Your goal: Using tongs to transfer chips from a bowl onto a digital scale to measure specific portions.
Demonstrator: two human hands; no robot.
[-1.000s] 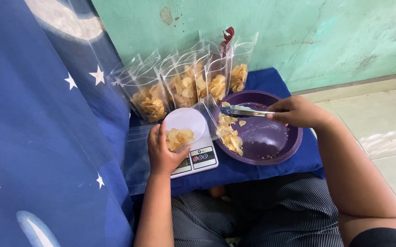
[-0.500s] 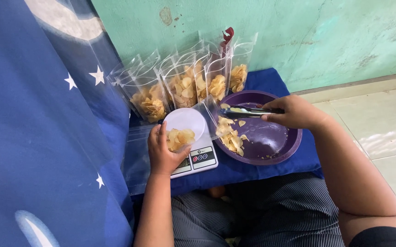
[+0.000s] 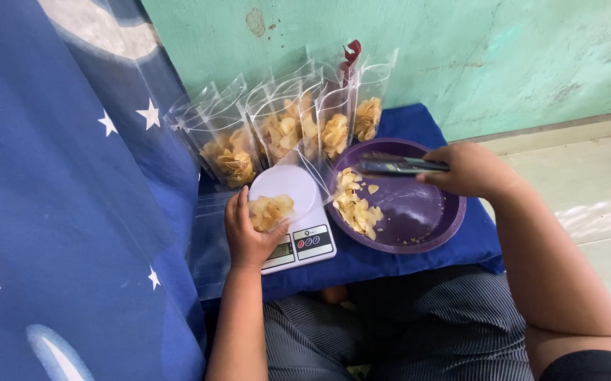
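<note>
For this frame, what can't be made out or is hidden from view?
Head view only:
- Scale: the display is too small to make out, and the left hand covers its left side.
- Clear bag of chips on the scale: its lower part is hidden by the left hand.
- Tongs: motion-blurred; the handle end is hidden in the right hand, and whether the tips hold a chip is unclear.
- Filled bags: the rear ones are overlapped by the front ones.

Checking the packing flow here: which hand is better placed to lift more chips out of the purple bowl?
Right, probably. The right hand already holds tongs over the purple bowl, above the chips. The left hand grips the clear pouch on the scale.
</note>
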